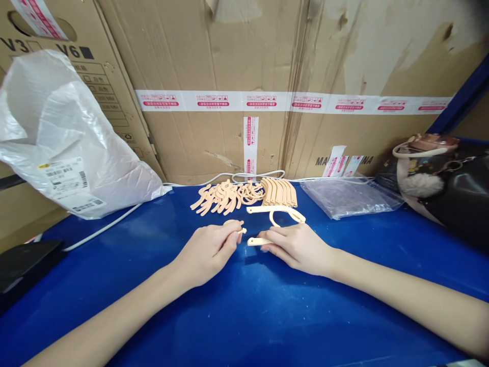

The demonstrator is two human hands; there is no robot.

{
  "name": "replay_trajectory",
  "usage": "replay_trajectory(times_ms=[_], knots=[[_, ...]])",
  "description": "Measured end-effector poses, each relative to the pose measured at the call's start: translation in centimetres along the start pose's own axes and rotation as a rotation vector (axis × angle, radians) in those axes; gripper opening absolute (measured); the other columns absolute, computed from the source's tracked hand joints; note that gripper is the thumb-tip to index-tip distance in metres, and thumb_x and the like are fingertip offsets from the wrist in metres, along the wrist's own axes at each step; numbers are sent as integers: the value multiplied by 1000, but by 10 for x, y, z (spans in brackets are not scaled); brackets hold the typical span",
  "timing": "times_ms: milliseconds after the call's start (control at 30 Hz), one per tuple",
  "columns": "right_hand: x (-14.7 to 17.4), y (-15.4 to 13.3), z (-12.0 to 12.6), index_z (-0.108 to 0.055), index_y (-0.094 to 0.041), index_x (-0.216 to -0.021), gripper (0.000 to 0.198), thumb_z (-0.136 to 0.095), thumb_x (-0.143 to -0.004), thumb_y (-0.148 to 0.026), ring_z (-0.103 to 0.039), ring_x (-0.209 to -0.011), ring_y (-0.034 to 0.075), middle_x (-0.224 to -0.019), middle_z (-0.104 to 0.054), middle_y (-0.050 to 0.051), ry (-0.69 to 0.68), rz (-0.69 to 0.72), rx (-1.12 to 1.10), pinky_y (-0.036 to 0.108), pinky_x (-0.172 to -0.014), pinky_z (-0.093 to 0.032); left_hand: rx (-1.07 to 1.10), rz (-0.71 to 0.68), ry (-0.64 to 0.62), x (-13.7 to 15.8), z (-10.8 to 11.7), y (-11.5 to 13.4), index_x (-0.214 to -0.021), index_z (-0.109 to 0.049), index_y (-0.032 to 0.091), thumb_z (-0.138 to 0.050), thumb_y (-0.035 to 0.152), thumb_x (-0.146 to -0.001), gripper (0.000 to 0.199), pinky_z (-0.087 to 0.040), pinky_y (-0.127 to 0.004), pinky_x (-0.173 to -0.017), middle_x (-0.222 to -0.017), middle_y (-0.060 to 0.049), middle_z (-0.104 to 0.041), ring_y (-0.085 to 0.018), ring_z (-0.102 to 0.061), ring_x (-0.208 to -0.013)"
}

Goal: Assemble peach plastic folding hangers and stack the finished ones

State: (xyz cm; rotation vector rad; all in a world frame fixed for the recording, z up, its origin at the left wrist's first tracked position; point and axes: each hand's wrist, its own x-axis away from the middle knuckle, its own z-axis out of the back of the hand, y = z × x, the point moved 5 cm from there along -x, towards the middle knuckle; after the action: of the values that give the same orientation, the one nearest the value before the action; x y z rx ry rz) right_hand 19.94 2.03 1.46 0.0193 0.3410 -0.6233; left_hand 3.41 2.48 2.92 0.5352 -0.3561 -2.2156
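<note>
Over the blue tabletop [237,316], my left hand [208,252] is closed, pinching a small cream plastic piece [243,231]; a narrow end with a knob sticks out past the thumb. My right hand [305,247] grips a cream plastic clip-like part [255,242] with two long arms and a curved loop. One arm with a hole at its tip points left from the fingers; the other [267,209] runs above the hand. A short gap separates the pieces. Behind lie loose curved cream pieces [217,198], small ring-shaped pieces [252,192] and a neat row of bent cream pieces [279,192].
Taped cardboard boxes [198,142] wall off the back. A white plastic bag [76,137] leans at left, above a black object [26,270]. A white cable [103,229] crosses the table. Right stand a clear plastic bag [347,196] and a dark bag [458,188].
</note>
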Motion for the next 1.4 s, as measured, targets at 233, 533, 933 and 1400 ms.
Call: replay_trajectory(times_ms=[233,533,933,1400], knots=[[0,0,1,-59,-15,-107,34,-32,-99,-35,-64,-69,14,-82,-67,4,56,28,41,23,-60,-41,-79,-3,-130,-1,-9,2,-81,-49,21,-22,32,-96,33,-42,-28,-63,-71,2,-56,-16,-57,-65],[2,-5,4,-60,-16,-109,37,-29,-100,-34,-64,-67,13,-82,-69,4,120,20,30,23,-57,-40,-332,-59,-173,1,-11,7,-86,-43,20,-29,41,-96,27,-38,-26,-51,-77,0,-56,-17,-58,-59],[2,-7,6,-62,-16,-102,35,-32,-99,-34,-61,-60,13,-76,-69,4,130,-11,30,24,-53,-37,-627,-147,-133,2,-17,10,-89,-43,18,-26,27,-98,22,-39,-22,-43,-79,-5,-60,-19,-64,-63],[-1,-4,4,-60,-17,-85,30,-39,-97,-33,-58,-65,12,-73,-64,2,-67,-84,-191,22,-61,-38,-778,-407,110,6,-9,25,-74,-48,17,-26,29,-98,35,-34,-24,-45,-65,-2,-57,-14,-55,-54]])
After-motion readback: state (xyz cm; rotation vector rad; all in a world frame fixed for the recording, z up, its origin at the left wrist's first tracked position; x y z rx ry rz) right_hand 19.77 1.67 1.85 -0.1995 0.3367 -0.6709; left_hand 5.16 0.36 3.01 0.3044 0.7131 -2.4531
